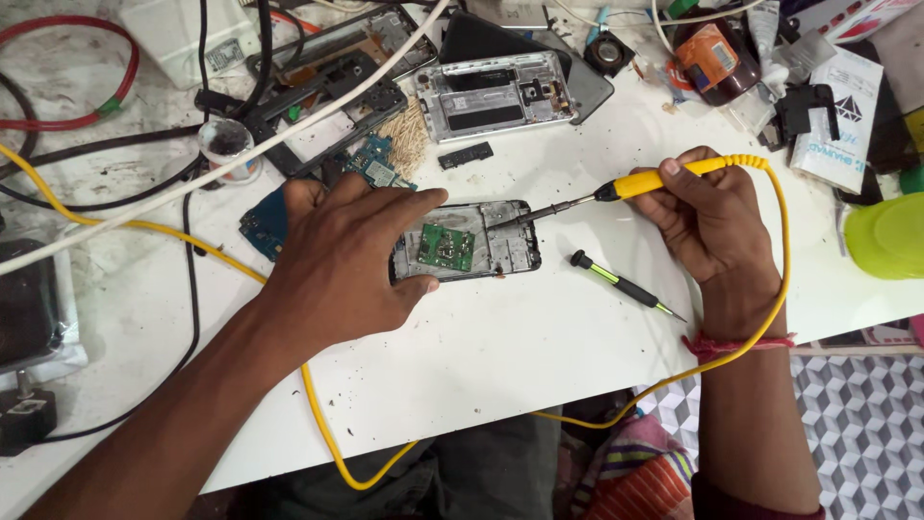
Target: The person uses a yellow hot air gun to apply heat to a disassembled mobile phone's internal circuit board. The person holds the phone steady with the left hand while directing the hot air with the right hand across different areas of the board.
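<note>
Your left hand (342,255), fingers spread, steadies an opened phone (472,243), green board (446,247) exposed; your right hand (707,217) grips a soldering iron (616,191), its tip at the phone's frame.

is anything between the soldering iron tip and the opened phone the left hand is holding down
Nothing visible. The soldering iron in the right hand already reaches the right end of the opened phone. The left hand covers only its left end; the small screwdriver lies apart.
</note>
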